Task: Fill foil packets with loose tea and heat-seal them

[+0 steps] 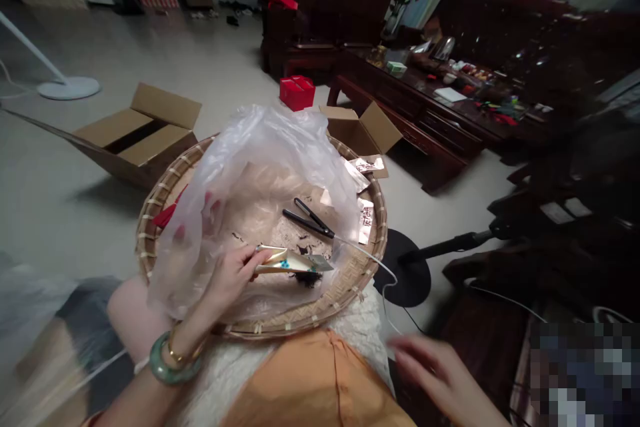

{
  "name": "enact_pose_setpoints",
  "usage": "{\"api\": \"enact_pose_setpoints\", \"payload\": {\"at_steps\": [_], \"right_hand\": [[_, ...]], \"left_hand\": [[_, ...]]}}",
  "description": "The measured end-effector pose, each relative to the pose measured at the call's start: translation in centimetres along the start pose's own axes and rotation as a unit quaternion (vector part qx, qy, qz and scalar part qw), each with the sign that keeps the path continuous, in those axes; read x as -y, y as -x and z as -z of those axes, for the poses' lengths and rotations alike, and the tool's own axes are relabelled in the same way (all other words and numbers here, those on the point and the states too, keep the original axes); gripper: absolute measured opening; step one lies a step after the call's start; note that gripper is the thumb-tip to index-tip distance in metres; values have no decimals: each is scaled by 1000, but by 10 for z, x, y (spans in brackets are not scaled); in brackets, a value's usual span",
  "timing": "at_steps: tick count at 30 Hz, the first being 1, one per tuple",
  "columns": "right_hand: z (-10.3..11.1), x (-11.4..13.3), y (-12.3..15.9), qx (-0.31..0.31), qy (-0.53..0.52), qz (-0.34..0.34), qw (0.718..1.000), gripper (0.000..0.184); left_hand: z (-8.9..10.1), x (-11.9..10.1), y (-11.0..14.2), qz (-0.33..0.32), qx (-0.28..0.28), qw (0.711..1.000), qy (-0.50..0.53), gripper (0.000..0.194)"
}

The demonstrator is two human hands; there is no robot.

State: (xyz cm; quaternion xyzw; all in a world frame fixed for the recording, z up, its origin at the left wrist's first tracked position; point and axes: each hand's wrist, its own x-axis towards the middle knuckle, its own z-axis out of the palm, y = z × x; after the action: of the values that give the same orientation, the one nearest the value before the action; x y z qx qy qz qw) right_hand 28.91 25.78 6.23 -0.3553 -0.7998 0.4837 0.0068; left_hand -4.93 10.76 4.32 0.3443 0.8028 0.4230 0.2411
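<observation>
My left hand (233, 280), with a green bangle at its wrist, pinches a small gold and silver packet (290, 263) with blue print. The packet lies tilted sideways over a clear plastic bag (200, 233) spread across a round woven bamboo tray (150, 240). Just below the packet's far end is a small heap of dark shreds (307, 278). A black hair straightener (309, 224), its arms apart, rests beyond the packet, and its white cord runs off right. Low on the right, my right hand (440, 370) is outside the tray, slightly blurred, fingers apart and holding nothing visible.
Printed packets (366, 220) lie at the tray's right side. Open cardboard boxes (165, 147) stand left and behind right, near a red box (297, 93). A black round stand base (407, 267) is right of the tray. A cluttered dark wooden table (425, 107) stands behind.
</observation>
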Motion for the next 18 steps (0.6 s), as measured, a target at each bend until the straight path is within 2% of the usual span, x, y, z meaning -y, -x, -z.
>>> {"api": "enact_pose_setpoints", "payload": {"at_steps": [1, 2, 3, 5, 7, 9, 12, 15, 18], "right_hand": [[-1, 20, -24, -14, 21, 90, 996, 27], [-5, 42, -49, -52, 35, 190, 980, 34], [-13, 63, -73, -50, 53, 284, 956, 46], [-35, 98, -117, 19, 102, 440, 892, 59], [-61, 115, -150, 40, 123, 525, 841, 49], [-82, 116, -172, 40, 106, 555, 824, 42], [-101, 102, -187, 45, 32, 573, 818, 46], [-103, 95, -189, 38, -51, 576, 815, 44], [-95, 102, -186, 82, -24, 527, 845, 29]], "left_hand": [[1, 0, 2, -17, -16, 999, -27, 46], [1, -1, 3, -37, -31, 997, -53, 46], [1, -3, 5, -55, -45, 995, -73, 46], [0, -7, 7, -75, -61, 992, -86, 42], [-1, -8, 8, -61, -62, 994, -70, 38], [-1, -7, 8, -25, -55, 998, -20, 37], [-2, -5, 6, 26, -16, 994, 103, 40], [-2, -4, 3, 83, 25, 976, 199, 47], [-3, -5, 1, 127, 24, 963, 235, 54]]}}
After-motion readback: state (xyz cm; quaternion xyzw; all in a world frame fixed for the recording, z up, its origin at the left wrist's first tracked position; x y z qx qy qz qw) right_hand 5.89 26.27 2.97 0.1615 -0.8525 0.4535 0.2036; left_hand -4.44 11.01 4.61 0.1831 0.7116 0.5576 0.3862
